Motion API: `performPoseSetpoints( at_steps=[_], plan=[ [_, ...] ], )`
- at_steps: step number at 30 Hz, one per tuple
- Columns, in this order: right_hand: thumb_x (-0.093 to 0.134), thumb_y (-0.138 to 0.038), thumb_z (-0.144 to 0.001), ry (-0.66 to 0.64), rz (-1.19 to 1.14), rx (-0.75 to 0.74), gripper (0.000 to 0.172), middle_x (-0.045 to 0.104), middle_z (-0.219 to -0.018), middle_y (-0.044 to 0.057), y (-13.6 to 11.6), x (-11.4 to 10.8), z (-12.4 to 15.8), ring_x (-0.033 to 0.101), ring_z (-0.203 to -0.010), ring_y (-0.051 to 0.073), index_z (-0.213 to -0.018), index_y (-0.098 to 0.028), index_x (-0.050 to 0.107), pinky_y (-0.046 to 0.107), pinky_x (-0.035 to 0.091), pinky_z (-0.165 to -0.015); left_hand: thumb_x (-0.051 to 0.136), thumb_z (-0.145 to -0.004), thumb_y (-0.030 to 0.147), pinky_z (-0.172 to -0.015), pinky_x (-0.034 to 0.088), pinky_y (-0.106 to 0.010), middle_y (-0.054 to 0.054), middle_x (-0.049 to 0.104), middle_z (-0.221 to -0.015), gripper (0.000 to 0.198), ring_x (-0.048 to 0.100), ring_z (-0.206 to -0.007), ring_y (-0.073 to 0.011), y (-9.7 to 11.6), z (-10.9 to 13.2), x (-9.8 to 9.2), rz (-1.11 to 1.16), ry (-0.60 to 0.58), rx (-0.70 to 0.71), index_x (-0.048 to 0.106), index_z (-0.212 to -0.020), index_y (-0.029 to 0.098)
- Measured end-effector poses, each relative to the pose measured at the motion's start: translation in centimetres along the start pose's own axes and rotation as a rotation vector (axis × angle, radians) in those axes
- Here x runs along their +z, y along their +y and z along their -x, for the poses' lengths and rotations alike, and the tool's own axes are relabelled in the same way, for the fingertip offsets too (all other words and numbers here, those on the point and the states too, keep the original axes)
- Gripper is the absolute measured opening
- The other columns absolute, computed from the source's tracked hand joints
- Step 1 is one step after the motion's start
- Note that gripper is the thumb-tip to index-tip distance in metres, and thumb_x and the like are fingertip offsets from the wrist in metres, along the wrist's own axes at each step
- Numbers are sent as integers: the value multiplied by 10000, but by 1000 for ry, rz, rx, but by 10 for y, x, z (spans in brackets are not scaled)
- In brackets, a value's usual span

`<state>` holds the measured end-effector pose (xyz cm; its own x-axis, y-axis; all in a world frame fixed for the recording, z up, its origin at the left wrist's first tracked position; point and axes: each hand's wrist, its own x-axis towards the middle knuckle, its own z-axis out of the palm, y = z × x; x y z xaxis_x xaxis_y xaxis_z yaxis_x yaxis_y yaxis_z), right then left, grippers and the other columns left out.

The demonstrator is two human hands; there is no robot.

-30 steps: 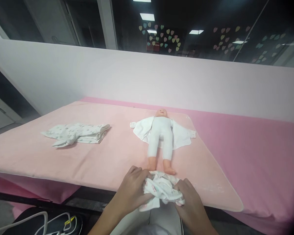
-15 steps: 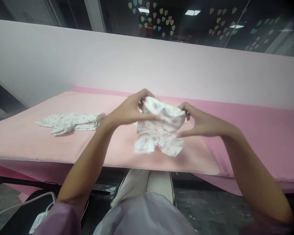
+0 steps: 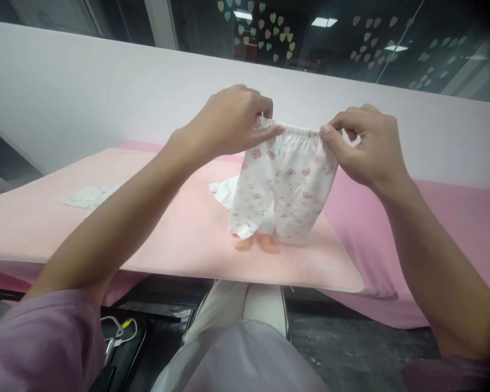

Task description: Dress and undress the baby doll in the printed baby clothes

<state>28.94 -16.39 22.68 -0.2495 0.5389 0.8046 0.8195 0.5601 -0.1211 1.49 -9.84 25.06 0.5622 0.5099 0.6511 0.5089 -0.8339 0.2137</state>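
Observation:
Small white pants with a pink print hang by their gathered waistband above the pink table cover. My left hand pinches the left end of the waistband, and my right hand pinches the right end. Behind the pants, two small doll feet show below the hems, and white cloth sticks out at the left. The rest of the doll is hidden by the pants.
Another white printed garment lies on the left of the table, partly behind my left forearm. The pink table cover ends near my lap. A white partition stands behind the table.
Both hands have risen and the bunched pants have opened out, now hanging at full length. Doll feet and white cloth show behind them. My left forearm now covers part of the other garment.

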Motion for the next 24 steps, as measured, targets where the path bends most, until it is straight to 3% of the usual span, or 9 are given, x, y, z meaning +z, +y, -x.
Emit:
performPoseSetpoints(
  at_steps=[2,6,9,12,16,20,24],
  plan=[
    [649,-441,-1029,-9,9,-21,265,662,-873,64,4,-6,-4,588,-1004,289,-841,-254,651,502,392,-1032,718,-846,551,-779,432,-451,-118,669,-940,247,540,-1153,-403,3,-1,0,-11,72,25,689,-838,306],
    [671,-518,-1023,-50,-73,-75,268,685,-1056,96,12,-16,-10,549,-1220,347,-1132,-273,670,504,404,-1059,760,-778,568,-748,422,-502,-111,672,-888,243,444,-1286,-463,11,-6,2,78,145,-17,716,-946,398],
    [724,-535,-992,-39,-60,-67,387,682,-991,76,11,-17,-9,619,-1083,329,-1277,-291,629,501,452,-1015,771,-745,556,-757,422,-507,-93,659,-834,313,423,-1311,-461,13,-12,6,118,151,-59,719,-1029,435],
    [737,-539,-982,-43,-76,-32,410,678,-929,53,0,-16,-6,646,-921,286,-1296,-306,613,476,494,-939,755,-742,594,-783,431,-509,-114,649,-831,301,439,-1286,-465,12,-21,13,58,130,-65,740,-938,366],
    [713,-560,-986,-73,-211,-31,355,711,-1063,59,-24,-11,-6,660,-991,282,-1228,-319,615,455,527,-917,766,-766,570,-806,451,-507,-127,629,-881,255,443,-1265,-453,16,-32,22,0,119,-42,705,-821,328],
    [711,-542,-985,-62,-234,-51,348,698,-1109,42,-41,-2,-10,681,-993,271,-1224,-318,594,444,553,-891,781,-773,401,-836,459,-466,-122,604,-949,206,501,-1221,-408,26,-41,24,59,43,-31,636,-806,259],
    [656,-562,-1012,-3,-300,-30,394,664,-1152,34,-40,6,-9,676,-1026,258,-1303,-340,510,401,565,-836,674,-874,345,-829,448,-422,-93,619,-969,152,617,-1047,-326,34,-39,16,173,-173,-77,612,-882,206]
  ],
)
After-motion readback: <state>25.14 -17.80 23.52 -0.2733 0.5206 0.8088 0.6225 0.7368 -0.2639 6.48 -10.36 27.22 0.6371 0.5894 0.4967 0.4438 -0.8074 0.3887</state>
